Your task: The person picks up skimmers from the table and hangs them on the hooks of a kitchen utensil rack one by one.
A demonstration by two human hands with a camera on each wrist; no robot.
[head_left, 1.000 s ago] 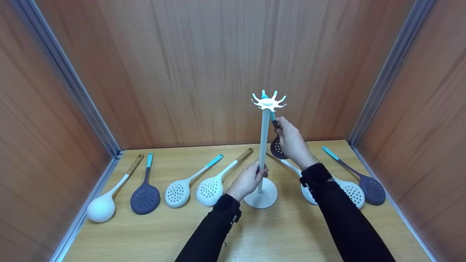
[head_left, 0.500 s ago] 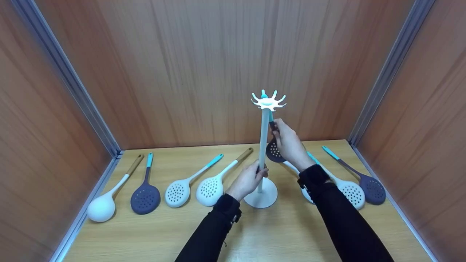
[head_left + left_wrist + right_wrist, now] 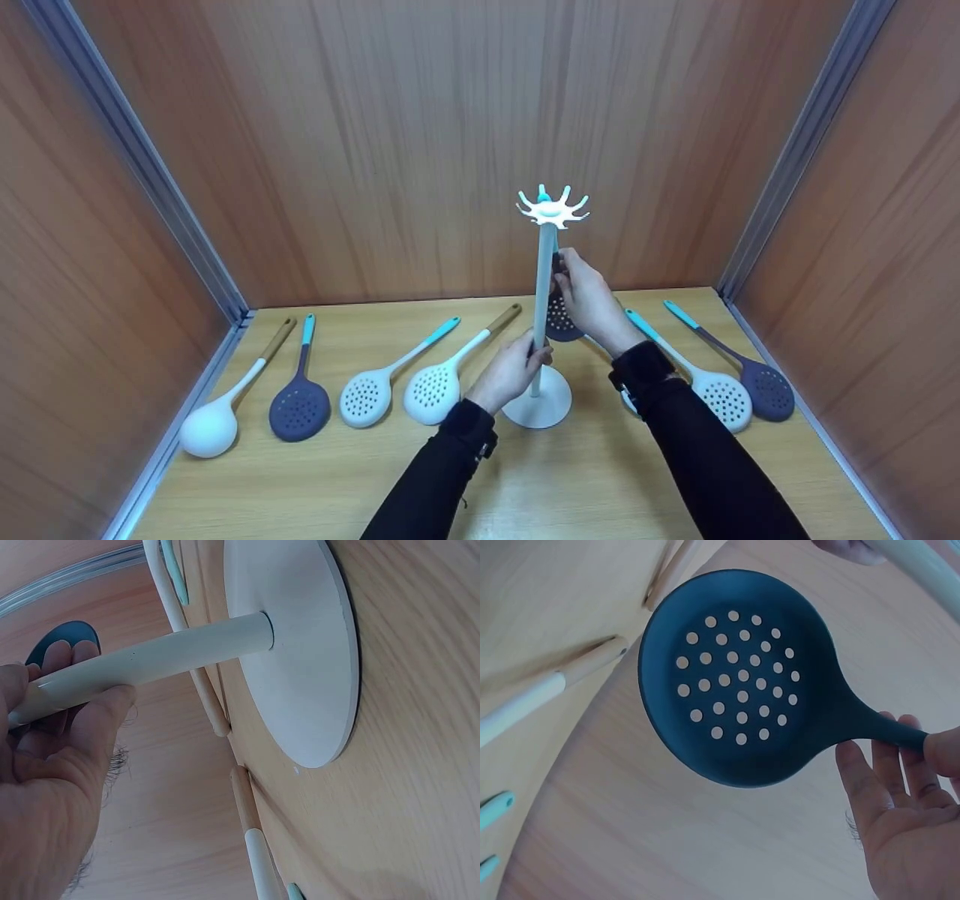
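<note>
A white rack with a round base stands upright, and curved hooks ring its top. My left hand grips its post low down, fingers and thumb curled round it. Behind the post, my right hand pinches the dark neck of a skimmer whose perforated bowl hangs downward. The skimmer's turquoise handle runs up behind the post, and its tip shows just behind the hooks. Whether it touches a hook cannot be told.
To the left lie a white ladle, a dark skimmer and two white skimmers. Right of the rack are a turquoise-handled white skimmer, another dark skimmer and a white-necked utensil partly hidden by my arm. Wooden panels enclose the table.
My right hand has moved slightly down and left with the skimmer, bringing its bowl closer behind the post. The left hand keeps its hold on the post.
</note>
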